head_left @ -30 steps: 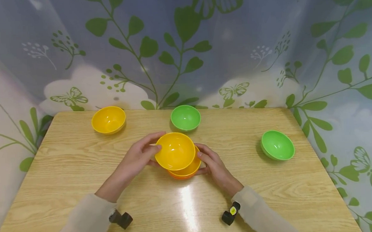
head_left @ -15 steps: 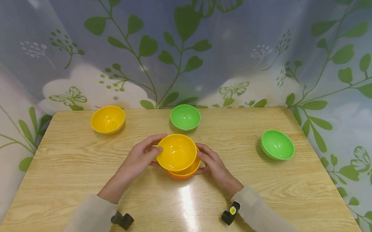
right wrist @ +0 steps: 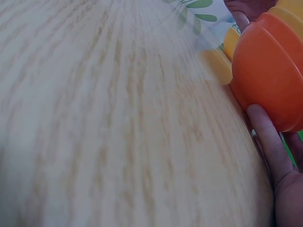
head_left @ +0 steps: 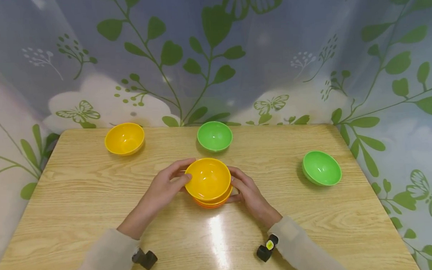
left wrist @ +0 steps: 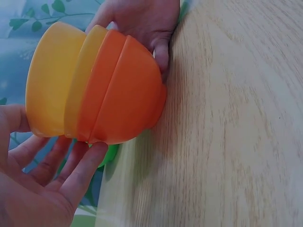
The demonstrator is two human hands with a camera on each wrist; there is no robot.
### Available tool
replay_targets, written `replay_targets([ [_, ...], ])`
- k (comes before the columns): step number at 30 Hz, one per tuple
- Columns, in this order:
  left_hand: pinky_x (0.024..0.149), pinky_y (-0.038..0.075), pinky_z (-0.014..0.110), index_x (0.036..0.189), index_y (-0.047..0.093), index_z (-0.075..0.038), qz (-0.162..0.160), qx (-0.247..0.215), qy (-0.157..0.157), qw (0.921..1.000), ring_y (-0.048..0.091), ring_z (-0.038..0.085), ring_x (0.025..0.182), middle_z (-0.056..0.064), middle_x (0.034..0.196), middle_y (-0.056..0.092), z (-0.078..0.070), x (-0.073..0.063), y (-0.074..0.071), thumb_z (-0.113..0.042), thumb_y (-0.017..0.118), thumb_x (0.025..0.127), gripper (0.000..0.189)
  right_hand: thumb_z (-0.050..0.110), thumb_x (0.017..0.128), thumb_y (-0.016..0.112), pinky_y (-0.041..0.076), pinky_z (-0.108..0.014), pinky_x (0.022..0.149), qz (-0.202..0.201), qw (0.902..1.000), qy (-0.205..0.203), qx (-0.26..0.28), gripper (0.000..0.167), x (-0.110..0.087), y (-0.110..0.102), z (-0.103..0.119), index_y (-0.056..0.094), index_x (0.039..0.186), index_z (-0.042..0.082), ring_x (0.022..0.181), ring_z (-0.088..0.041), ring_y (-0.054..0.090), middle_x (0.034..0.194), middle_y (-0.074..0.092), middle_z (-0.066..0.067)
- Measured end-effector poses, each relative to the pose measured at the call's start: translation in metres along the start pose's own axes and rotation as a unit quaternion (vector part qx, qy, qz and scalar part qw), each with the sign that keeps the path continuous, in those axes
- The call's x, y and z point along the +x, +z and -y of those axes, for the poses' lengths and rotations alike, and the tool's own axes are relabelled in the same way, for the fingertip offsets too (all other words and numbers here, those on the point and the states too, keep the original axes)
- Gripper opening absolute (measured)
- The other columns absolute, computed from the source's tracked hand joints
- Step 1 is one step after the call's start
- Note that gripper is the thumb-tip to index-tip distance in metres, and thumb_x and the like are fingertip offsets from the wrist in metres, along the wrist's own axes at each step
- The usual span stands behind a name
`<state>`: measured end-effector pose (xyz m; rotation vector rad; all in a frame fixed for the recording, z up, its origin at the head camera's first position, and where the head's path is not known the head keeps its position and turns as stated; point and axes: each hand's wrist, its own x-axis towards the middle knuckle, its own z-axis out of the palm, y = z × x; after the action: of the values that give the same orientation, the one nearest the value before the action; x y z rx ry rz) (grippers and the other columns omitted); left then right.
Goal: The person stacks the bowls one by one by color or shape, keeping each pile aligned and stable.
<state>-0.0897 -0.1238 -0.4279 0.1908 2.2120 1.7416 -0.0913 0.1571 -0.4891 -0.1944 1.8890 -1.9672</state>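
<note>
My left hand (head_left: pixel 167 186) grips the rim of a yellow bowl (head_left: pixel 207 178), thumb at the near side and fingers behind. That bowl stands at the top of a stack, its lower part hidden inside a second yellow bowl (left wrist: pixel 79 90). Below come two orange bowls, the upper orange bowl (left wrist: pixel 100 85) nested in the lower orange bowl (left wrist: pixel 135 87), whose foot is on the table. On the other side, my right hand (head_left: pixel 251 193) holds the stack, with its thumb near the rims and a finger low against the orange bowl.
Another yellow bowl (head_left: pixel 125 140) stands at the table's back left. One green bowl (head_left: pixel 215 137) is behind the stack, and another green bowl (head_left: pixel 322 169) stands to the right. A patterned curtain (head_left: pixel 213 71) hangs behind the wooden table (head_left: pixel 79 203).
My left hand has brought the top yellow bowl slightly right and toward me, so it now covers more of the second yellow bowl. My right hand has stayed in place.
</note>
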Motion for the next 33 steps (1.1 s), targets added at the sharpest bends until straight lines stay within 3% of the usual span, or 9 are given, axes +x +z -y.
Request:
replay_targets([
  [10,0.097,0.066,0.035,0.158,0.057,-0.017,-0.013,0.012,-0.006,0.9998,0.059,0.037,0.141,0.011,0.161,0.057,0.001,-0.001,0.004,-0.016,0.061,0.111,0.048,0.03,0.116,0.041,0.07,-0.044,0.087,-0.008,0.9999,0.003,0.009,0.051,0.0,0.002,0.0,0.046,0.163,0.01,0.136,-0.025,0.061,0.169,0.045,-0.012],
  [18,0.099,0.066,0.042,0.156,0.059,-0.019,-0.021,0.026,-0.005,0.9994,0.059,0.038,0.142,0.009,0.162,0.057,0.004,-0.001,0.006,-0.015,0.061,0.11,0.047,0.03,0.116,0.041,0.07,-0.046,0.087,-0.005,0.9997,-0.008,0.024,0.051,-0.001,0.003,0.001,0.049,0.161,0.007,0.14,-0.016,0.057,0.167,0.048,-0.013],
  [26,0.102,0.065,0.042,0.157,0.058,-0.021,-0.025,0.048,-0.014,0.9984,0.058,0.035,0.143,0.007,0.163,0.056,0.006,-0.001,0.01,-0.016,0.061,0.11,0.048,0.028,0.116,0.039,0.069,-0.046,0.088,-0.002,0.9992,-0.006,0.038,0.052,-0.001,0.002,-0.001,0.047,0.162,0.005,0.146,-0.02,0.054,0.169,0.046,-0.013],
  [33,0.107,0.062,0.044,0.157,0.058,-0.02,-0.026,0.061,-0.013,0.9977,0.057,0.035,0.144,0.007,0.162,0.056,0.005,-0.002,0.012,-0.018,0.061,0.11,0.048,0.027,0.115,0.04,0.07,-0.043,0.087,-0.006,0.999,-0.001,0.045,0.053,0.001,0.001,-0.002,0.046,0.162,0.003,0.142,-0.017,0.057,0.168,0.046,-0.015],
])
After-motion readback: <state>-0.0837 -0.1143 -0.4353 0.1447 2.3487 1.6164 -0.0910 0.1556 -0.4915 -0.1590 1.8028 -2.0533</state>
